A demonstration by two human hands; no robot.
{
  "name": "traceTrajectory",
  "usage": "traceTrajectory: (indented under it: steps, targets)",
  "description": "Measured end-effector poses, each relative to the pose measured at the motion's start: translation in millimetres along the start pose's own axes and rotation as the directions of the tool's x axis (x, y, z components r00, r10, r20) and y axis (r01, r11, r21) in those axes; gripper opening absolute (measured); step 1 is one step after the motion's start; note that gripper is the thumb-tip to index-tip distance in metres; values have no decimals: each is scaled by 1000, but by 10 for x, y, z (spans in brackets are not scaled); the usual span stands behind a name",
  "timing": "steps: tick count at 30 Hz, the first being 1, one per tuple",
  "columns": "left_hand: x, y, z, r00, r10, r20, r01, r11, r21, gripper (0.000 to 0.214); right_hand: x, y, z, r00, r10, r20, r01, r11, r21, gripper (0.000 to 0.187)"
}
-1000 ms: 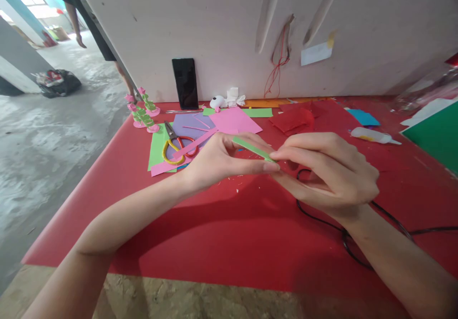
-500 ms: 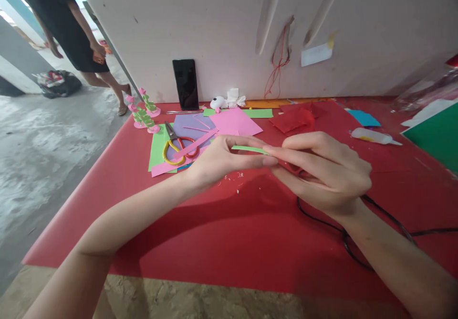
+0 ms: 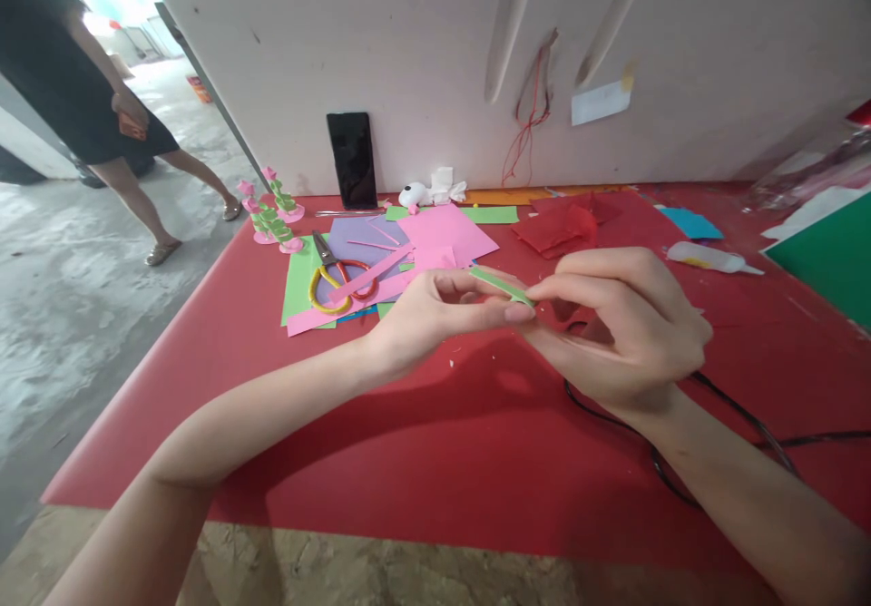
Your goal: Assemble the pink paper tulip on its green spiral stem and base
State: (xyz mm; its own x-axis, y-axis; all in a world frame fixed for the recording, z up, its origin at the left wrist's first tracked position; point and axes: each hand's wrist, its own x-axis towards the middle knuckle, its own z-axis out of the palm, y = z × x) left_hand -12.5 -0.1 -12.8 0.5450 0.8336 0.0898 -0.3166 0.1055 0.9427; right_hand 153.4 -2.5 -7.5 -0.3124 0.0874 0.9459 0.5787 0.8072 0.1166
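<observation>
A narrow green paper strip is held between my two hands above the red table. My left hand pinches it near its right end, thumb below and fingers behind. The fingertips of my right hand close on that same end, where the strip seems to curl. Beyond my left hand lie scissors with yellow and red handles, resting on pink, purple and green paper. A pink paper sheet lies just behind the hands.
Small paper flowers stand at the table's left edge. A phone leans on the wall. Red crumpled paper, a glue bottle and a black cable are to the right. A person walks at the left.
The green strip has tilted, its free end now up to the left and more of its face showing. Both hands shifted slightly. The person at the left has moved nearer.
</observation>
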Motion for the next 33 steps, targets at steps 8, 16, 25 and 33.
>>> traceTrajectory:
  steps: [8, 16, 25, 33]
  targets:
    - [-45, 38, 12, 994, 107, -11, -104, 985, 134, 3, -9, 12, -4, 999, -45, 21, 43, 997, 69, 15]
    - [-64, 97, 5, 991, 131, -6, -127, 970, 208, 6, 22, -17, -89, 993, -66, 102, 66, 998, 10, 16]
    - [-47, 136, -28, 993, 114, 33, -119, 959, 256, 9, 30, -6, -93, 988, -47, 144, 40, 998, 53, 13]
    - [-22, 65, -51, 994, 93, 53, -102, 972, 212, 11, 26, 9, -94, 992, 3, 125, -13, 997, 79, 19]
